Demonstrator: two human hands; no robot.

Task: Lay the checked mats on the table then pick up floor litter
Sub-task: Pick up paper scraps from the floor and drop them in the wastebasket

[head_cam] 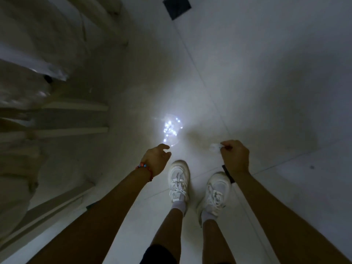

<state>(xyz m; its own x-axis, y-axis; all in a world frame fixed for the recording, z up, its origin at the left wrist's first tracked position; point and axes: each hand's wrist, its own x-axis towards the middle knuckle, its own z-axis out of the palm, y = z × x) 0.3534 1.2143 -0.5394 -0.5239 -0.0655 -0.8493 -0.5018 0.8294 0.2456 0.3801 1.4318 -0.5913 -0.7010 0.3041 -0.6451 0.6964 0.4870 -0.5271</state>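
A crumpled clear plastic wrapper (171,129) lies on the pale tiled floor, glinting brightly. My left hand (157,159), with a beaded bracelet on the wrist, reaches down just below it, fingers apart and holding nothing, the fingertips close to the wrapper's lower edge. My right hand (235,156) is closed, pinching a small white scrap of litter (215,147) between thumb and fingers. No checked mats or table top are in view.
My two white sneakers (178,180) stand on the floor right under my hands. White furniture legs and rails (74,119) and pale fabric fill the left side. A dark square (177,6) lies on the floor far ahead.
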